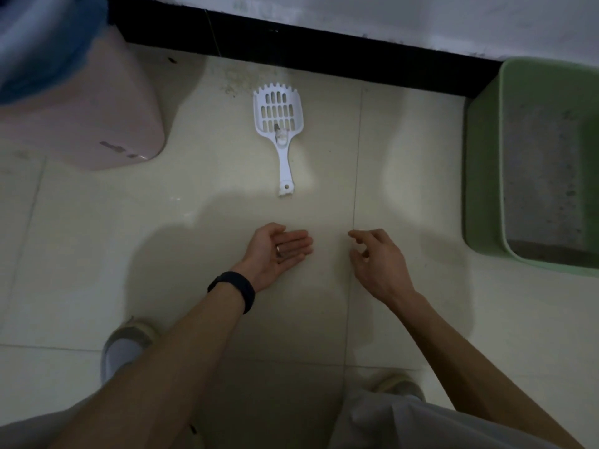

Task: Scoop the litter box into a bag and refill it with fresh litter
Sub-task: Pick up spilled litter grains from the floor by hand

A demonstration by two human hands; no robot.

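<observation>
A white slotted litter scoop lies flat on the tiled floor, handle toward me, with a small clump stuck near its neck. The green litter box stands at the right edge, grey litter thin across its bottom. My left hand hovers palm up below the scoop's handle, fingers straight, holding nothing. My right hand hangs beside it with loosely curled fingers, also holding nothing. Both hands are apart from the scoop and the box.
A pink bin lined with a blue bag stands at the upper left. A black skirting runs along the wall. Scattered litter grains lie near the scoop's head. My two shoes show at the bottom.
</observation>
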